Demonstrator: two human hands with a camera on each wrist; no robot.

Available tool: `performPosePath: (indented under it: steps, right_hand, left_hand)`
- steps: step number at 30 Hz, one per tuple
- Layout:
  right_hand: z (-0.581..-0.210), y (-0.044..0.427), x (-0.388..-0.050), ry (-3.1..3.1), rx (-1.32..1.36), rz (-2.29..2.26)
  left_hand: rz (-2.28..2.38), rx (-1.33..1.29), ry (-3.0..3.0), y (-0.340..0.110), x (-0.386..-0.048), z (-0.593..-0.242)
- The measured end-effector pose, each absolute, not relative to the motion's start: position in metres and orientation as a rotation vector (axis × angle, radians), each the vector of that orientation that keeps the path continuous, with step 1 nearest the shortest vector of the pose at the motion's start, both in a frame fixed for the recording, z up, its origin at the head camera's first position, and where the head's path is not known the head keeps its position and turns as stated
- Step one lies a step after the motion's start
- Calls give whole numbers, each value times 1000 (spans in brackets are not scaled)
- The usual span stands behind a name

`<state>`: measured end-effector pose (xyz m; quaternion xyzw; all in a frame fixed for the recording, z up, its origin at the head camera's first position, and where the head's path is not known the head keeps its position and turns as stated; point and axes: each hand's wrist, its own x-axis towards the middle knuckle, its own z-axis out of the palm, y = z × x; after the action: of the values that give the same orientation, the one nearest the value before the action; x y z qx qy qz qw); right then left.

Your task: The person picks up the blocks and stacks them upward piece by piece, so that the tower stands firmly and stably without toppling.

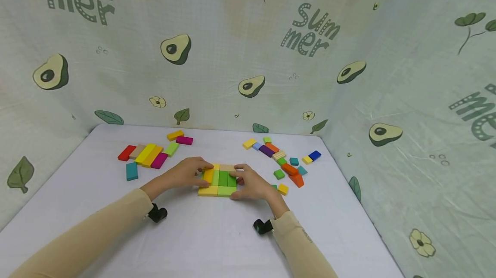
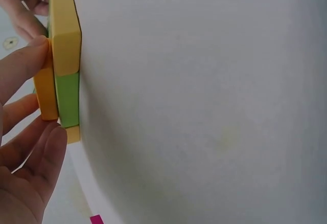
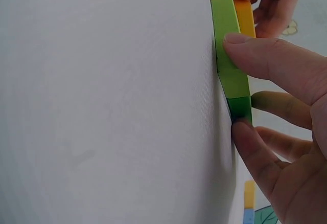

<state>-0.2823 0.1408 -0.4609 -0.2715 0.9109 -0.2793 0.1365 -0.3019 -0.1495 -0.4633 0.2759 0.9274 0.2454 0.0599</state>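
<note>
A flat rectangle of wooden blocks lies on the table, with yellow and beige blocks and a light green block [image 1: 226,191] at its front right. My left hand [image 1: 188,174] pinches an orange block [image 1: 208,176] between thumb and fingers, on top of the rectangle's left side. In the left wrist view the orange block [image 2: 47,95] sits against the layer below. My right hand [image 1: 252,183] rests around the right side. Its thumb touches the light green block [image 3: 231,55], and another finger touches the darker green block [image 3: 239,109] at the edge.
To the left lie loose blocks, among them a red block [image 1: 126,152], a teal block [image 1: 131,171] and a magenta block [image 1: 159,160]. On the right are scattered smaller pieces, including a purple block [image 1: 266,151], an orange block [image 1: 289,169] and a blue block [image 1: 315,155]. Printed cloth walls surround the white table [image 1: 201,243].
</note>
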Motion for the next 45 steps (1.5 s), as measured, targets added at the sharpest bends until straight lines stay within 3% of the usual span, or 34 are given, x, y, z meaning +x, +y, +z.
performPosePath:
  steps: [35, 45]
  right_hand:
    - [-462, 142, -285, 2630, -797, -812]
    - [-439, 181, -293, 2676, -764, -820]
  left_hand:
    - [711, 867, 2821, -148, -302, -465]
    - [707, 839, 2824, -146, -301, -464]
